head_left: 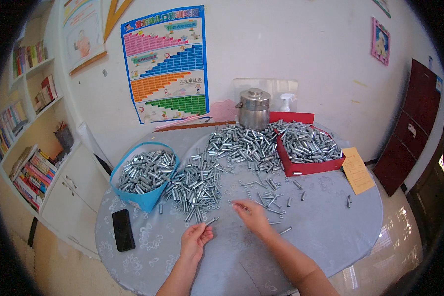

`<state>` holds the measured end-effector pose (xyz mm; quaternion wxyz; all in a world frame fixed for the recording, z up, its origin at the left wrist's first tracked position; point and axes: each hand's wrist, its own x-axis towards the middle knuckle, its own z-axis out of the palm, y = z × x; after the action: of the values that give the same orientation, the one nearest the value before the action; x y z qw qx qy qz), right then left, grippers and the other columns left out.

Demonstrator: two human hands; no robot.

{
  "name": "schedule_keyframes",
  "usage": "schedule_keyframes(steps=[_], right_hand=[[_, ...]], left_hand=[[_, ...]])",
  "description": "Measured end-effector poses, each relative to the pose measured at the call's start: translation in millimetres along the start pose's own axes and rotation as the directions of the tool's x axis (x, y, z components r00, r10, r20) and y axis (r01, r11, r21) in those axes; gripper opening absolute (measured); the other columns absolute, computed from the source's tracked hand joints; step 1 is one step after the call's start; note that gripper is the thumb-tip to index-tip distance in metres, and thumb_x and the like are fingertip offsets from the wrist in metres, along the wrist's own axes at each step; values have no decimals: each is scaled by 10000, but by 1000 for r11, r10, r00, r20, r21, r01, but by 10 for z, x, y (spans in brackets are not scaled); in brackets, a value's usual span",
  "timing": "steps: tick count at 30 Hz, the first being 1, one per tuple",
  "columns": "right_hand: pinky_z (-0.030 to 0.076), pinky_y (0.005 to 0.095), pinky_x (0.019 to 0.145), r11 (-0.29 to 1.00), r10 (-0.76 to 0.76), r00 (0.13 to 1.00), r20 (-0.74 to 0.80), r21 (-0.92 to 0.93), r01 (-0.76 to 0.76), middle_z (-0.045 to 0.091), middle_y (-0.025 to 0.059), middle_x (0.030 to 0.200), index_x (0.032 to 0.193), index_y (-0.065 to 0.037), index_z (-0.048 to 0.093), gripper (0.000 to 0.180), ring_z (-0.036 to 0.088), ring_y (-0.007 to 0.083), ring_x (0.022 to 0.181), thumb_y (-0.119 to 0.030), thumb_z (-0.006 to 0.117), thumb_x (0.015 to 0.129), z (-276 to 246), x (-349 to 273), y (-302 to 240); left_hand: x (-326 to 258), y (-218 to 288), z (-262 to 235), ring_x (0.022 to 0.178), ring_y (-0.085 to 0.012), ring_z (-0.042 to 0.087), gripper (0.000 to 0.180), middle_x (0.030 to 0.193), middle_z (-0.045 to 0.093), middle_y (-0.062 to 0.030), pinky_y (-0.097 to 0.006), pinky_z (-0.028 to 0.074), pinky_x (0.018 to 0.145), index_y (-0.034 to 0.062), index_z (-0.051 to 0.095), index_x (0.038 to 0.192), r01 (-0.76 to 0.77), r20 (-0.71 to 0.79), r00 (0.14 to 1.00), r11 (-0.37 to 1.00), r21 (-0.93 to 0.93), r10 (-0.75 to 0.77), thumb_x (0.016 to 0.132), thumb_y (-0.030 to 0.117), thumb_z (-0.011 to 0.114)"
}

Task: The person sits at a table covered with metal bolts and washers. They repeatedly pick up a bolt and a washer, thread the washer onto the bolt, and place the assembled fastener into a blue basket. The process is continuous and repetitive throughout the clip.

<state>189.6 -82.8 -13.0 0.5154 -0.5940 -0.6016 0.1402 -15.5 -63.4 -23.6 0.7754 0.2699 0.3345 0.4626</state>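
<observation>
My left hand [196, 240] is closed over the near middle of the table, thumb and fingers pinching a silvery metal bolt [212, 221] that points up and to the right. To its right, my right hand [252, 216] has its fingertips pinched together; a tiny pale bit shows at the tips, too small to name. A heap of loose bolts [195, 190] lies just beyond my left hand. Several scattered bolts and small rings [270, 200] lie beside and beyond my right hand.
At left stands a blue fabric bin [144, 201] full of metal sleeves, with a black phone [123, 230] nearby. Farther back are a larger pile of metal sleeves [241, 148], a steel pot [254, 109], a red box [314, 168] of sleeves and a yellow paper [358, 171].
</observation>
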Motion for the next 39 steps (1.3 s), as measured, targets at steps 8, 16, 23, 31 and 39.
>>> schedule_keyframes(steps=[8, 16, 23, 31, 39], right_hand=[[402, 377, 698, 833, -148, 989, 2, -539, 126, 573, 82, 776, 842, -85, 633, 195, 515, 261, 798, -189, 636, 678, -110, -4, 303], [409, 348, 683, 899, -19, 997, 68, -435, 47, 590, 65, 820, 799, -75, 636, 174, 537, 237, 767, -205, 653, 684, -108, 12, 248], [398, 193, 641, 912, 20, 966, 256, 392, -123, 577, 3, 873, 914, -56, 626, 183, 489, 61, 719, -97, 648, 736, 20, -12, -123], [413, 202, 690, 905, -29, 953, 302, 413, -103, 572, 31, 938, 938, -38, 617, 194, 517, 85, 792, -50, 625, 745, 63, -54, -216], [412, 211, 723, 824, 0, 932, 362, 529, -205, 569, 36, 951, 963, -48, 618, 210, 513, 92, 829, -53, 617, 753, 40, -56, -227]], left_hand=[[8, -22, 32, 657, -168, 589, 141, 794, 606, -129, -276, 516, 616, -12, 534, 875, 21, 5, 1000, 1000, 21, -21, 803, 102, 575], [-13, -2, 33, 648, -164, 592, 135, 803, 607, -140, -273, 518, 613, -10, 528, 874, 31, 35, 999, 999, -4, -31, 807, 99, 569], [7, -4, 7, 632, -166, 596, 138, 790, 611, -140, -269, 519, 604, -12, 534, 887, 32, 19, 999, 999, -29, -31, 809, 97, 565], [-6, 2, 6, 624, -162, 597, 128, 778, 611, -128, -263, 519, 597, -8, 559, 869, 69, 26, 997, 998, 6, -69, 814, 108, 558], [39, -19, -62, 619, -152, 597, 126, 765, 608, -120, -244, 520, 579, -4, 556, 850, 169, 96, 982, 981, -92, -160, 816, 117, 559]])
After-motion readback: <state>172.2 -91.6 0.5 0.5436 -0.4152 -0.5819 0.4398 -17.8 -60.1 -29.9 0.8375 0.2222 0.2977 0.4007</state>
